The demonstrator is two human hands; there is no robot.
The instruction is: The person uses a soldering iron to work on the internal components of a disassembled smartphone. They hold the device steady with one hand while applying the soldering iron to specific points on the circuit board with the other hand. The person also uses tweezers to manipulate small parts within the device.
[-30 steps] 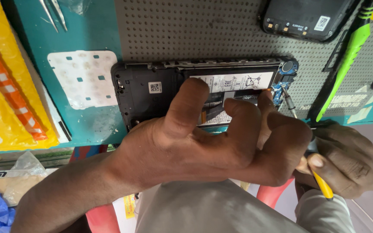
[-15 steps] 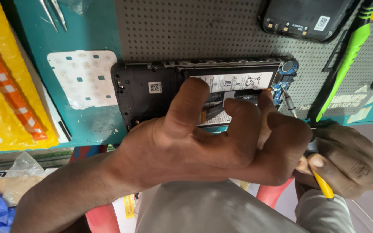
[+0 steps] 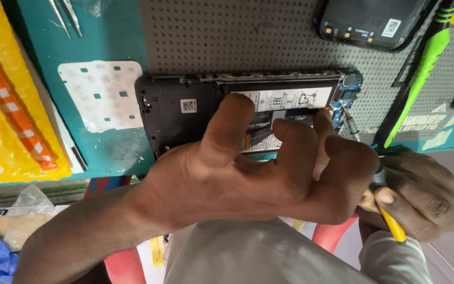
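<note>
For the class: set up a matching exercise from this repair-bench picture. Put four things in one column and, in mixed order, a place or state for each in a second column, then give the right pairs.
Things:
1. opened phone
2. screwdriver
3. tweezers
4. white sheet

Places or states:
A. top left corner, on the teal mat
B. gripped in the right hand, tip at the phone's blue board
C. lying just left of the phone
D. back cover off, pressed down by the left hand

Pairs: 1-D, 2-B, 3-A, 4-C
</note>
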